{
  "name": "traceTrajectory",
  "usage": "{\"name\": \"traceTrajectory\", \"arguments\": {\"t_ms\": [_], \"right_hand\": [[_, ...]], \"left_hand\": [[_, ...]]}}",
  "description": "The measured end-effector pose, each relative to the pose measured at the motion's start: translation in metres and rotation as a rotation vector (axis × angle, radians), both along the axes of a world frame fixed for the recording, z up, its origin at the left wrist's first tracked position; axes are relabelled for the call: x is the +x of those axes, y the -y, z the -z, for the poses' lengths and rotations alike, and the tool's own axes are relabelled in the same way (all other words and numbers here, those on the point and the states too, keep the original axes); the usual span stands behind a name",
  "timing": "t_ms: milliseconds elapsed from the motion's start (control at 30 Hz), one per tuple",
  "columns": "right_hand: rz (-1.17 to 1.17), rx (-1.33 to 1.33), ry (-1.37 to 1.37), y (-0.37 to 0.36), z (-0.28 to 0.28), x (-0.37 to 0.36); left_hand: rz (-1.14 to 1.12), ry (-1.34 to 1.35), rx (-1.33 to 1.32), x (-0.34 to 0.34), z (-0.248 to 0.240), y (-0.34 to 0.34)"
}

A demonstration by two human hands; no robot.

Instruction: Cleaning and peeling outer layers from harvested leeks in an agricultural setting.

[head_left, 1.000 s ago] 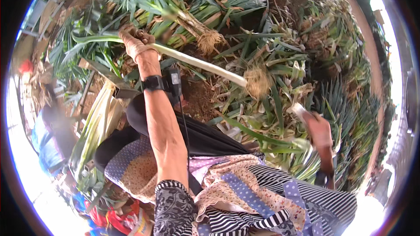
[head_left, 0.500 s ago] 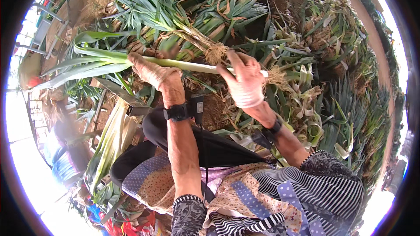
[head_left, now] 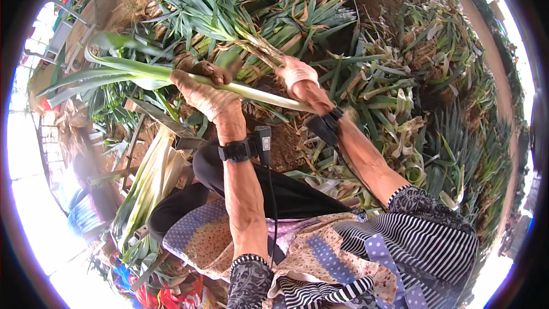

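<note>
My left hand [head_left: 209,96], wrapped in a pale covering, is closed round the white-green stem of a leek [head_left: 263,95]. The leek lies slantwise, its leaves fanning out to the left and its root end passing behind my right wrist. Beyond it, my right hand [head_left: 299,74] is closed at the root end of untrimmed leeks [head_left: 260,48] on top of the pile; its fingertips are partly hidden. How many stems it grips I cannot make out.
A large heap of leeks [head_left: 297,0] spreads out ahead. Stripped leaves [head_left: 400,109] litter the right side. Pale leeks [head_left: 151,174] lean in a bundle by a metal frame [head_left: 163,119] left of my knee. Cords hang from the black wrist straps.
My right hand has left the root end of the held leek and moved forward and left to the roots of the pile's leeks. My left hand keeps its hold.
</note>
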State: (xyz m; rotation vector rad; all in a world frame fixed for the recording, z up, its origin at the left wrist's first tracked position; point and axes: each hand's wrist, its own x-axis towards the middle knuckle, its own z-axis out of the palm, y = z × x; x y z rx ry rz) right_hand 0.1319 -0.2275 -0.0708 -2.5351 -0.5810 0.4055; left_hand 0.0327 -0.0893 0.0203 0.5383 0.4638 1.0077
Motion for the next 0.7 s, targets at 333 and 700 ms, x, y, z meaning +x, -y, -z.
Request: {"name": "traceTrajectory", "arguments": {"t_ms": [333,700], "right_hand": [[0.087,0.399,0.13,-0.01,-0.042,-0.076],[0.114,0.642,-0.185,0.038,-0.004,-0.035]], "left_hand": [[0.069,0.034,0.003,0.0,0.004,0.005],[0.176,0.049,-0.002,-0.003,-0.004,0.001]]}}
